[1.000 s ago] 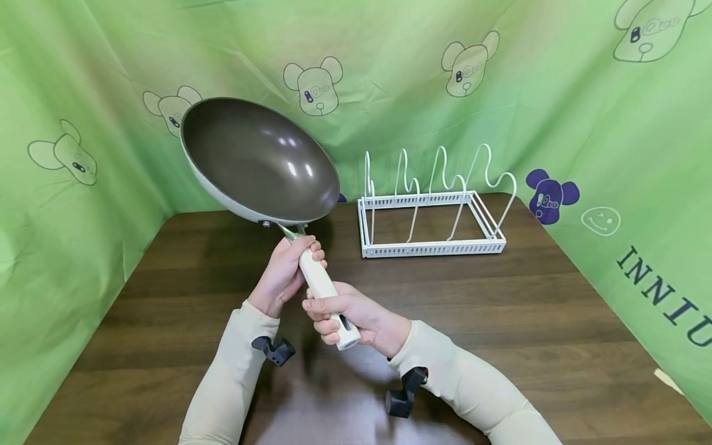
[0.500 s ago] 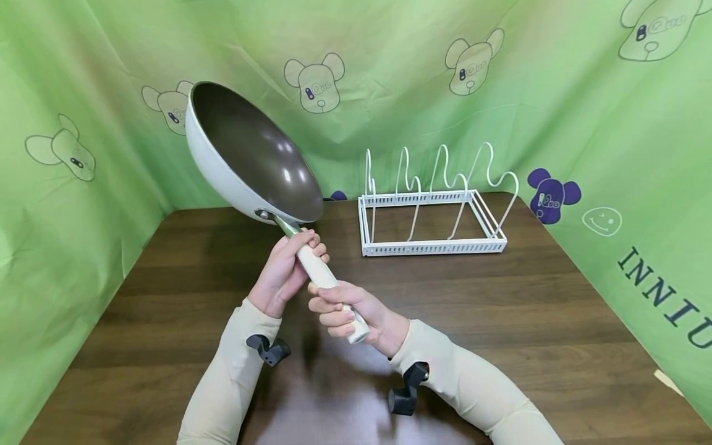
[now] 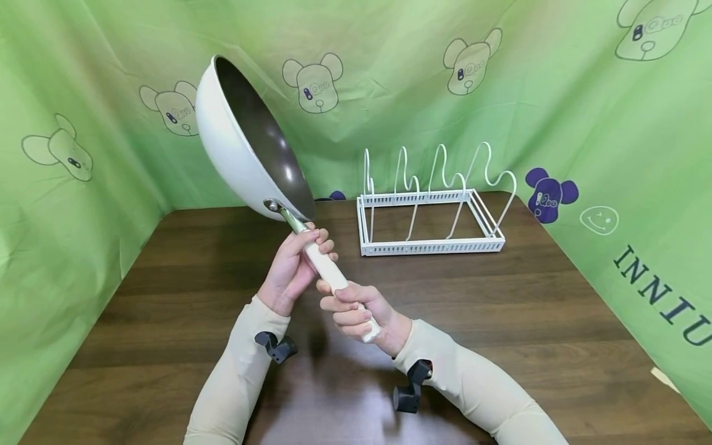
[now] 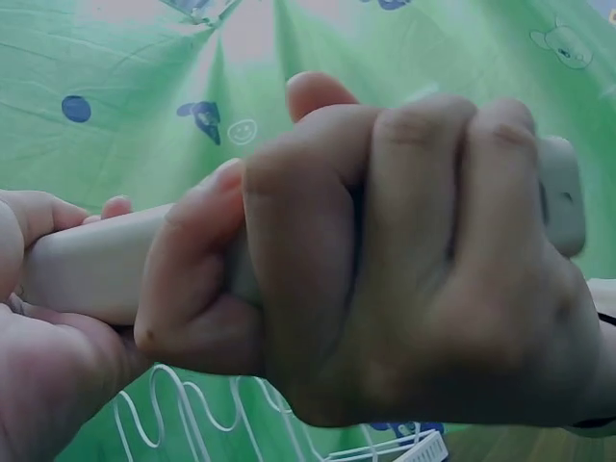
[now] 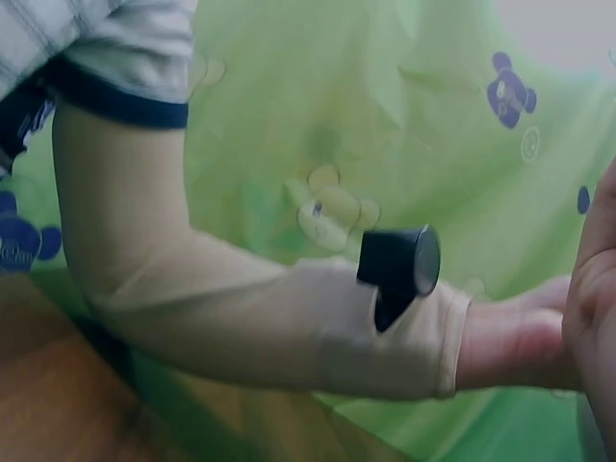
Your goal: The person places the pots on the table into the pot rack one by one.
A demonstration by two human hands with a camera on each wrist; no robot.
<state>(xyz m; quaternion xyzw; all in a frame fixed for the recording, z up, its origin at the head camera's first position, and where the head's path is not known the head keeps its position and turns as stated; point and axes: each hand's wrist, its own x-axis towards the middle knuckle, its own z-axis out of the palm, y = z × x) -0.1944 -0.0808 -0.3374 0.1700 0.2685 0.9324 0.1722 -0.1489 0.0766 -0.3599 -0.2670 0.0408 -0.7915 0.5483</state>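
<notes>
A deep frying pan (image 3: 233,148), white outside and dark brown inside, is held up over the table's back left, tipped steeply so its inside faces right. My left hand (image 3: 292,262) grips the upper part of its cream handle (image 3: 328,267), just below the green metal neck. Lower down, my right hand (image 3: 358,312) wraps round the handle near its end, which pokes out below the fingers. In the left wrist view, the right hand's curled fingers (image 4: 414,241) cover much of the handle. The right wrist view shows the left forearm (image 5: 318,322); the pan is outside it.
A white wire rack (image 3: 434,247) with several curved dividers stands on the dark wooden table (image 3: 500,309) at the back, right of the pan. A green printed curtain (image 3: 389,74) hangs close behind and along both sides. Black camera mounts (image 3: 276,347) sit on both wrists.
The pan has turned about its handle, from facing up toward me to nearly on edge, and its bowl has risen. Both hands have shifted slightly right, still gripping the handle.
</notes>
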